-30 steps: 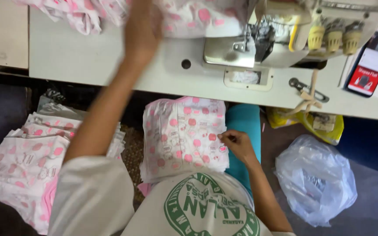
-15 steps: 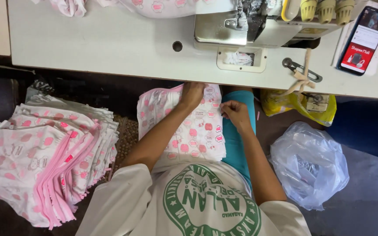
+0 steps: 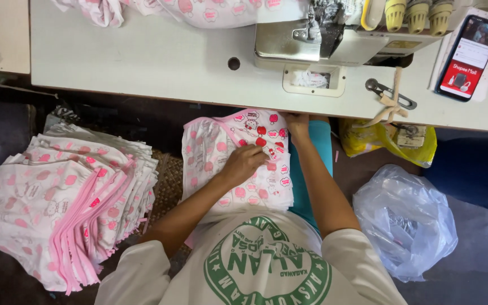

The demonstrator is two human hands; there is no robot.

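Pink printed cloth pieces (image 3: 235,161) lie stacked on the lap at frame centre, soft, light and floppy.
Left hand (image 3: 245,162) presses curled fingers on the top piece; right hand (image 3: 296,123) pinches its far edge, likely the best hold, below the sewing table (image 3: 142,62).

Single head view, steep downward, close over lap and sewing table (image 3: 142,62).

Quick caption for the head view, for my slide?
Both hands, left hand and right hand, on pink-printed white fabric pieces in the lap, below the white sewing table.
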